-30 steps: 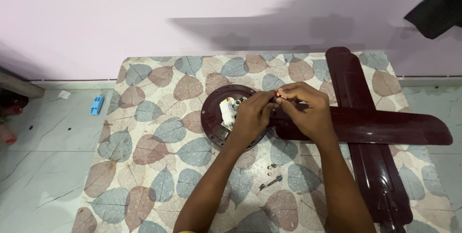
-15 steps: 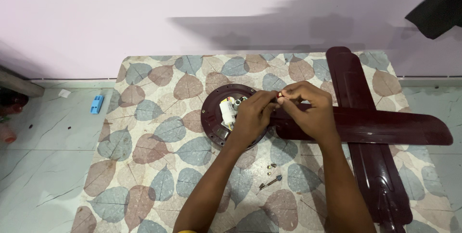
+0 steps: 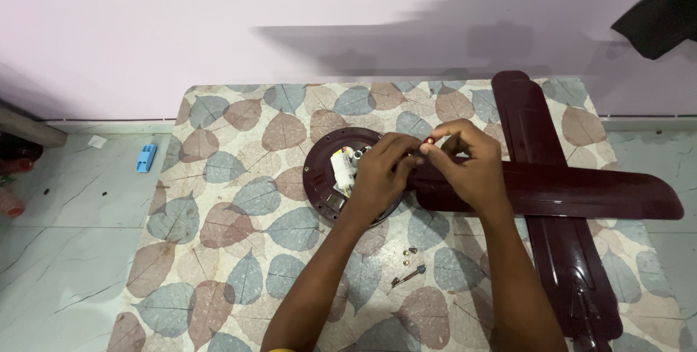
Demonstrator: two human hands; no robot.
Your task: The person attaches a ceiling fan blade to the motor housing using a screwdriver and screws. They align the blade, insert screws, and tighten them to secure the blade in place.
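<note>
While the head view looked down on a leaf-patterned mat (image 3: 239,250), the left hand (image 3: 381,174) rested curled over the round maroon fan motor (image 3: 319,170). Just beside it, the right hand (image 3: 472,167) pinched a small reddish part (image 3: 430,139) between thumb and forefinger, above a maroon fan blade (image 3: 581,192). Loose screws (image 3: 409,265) lay on the mat near the forearms.

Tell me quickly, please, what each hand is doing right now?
Left hand: fingers curled over the round fan motor; what it grips cannot be told.
Right hand: pinching a small red-tipped part.
</note>
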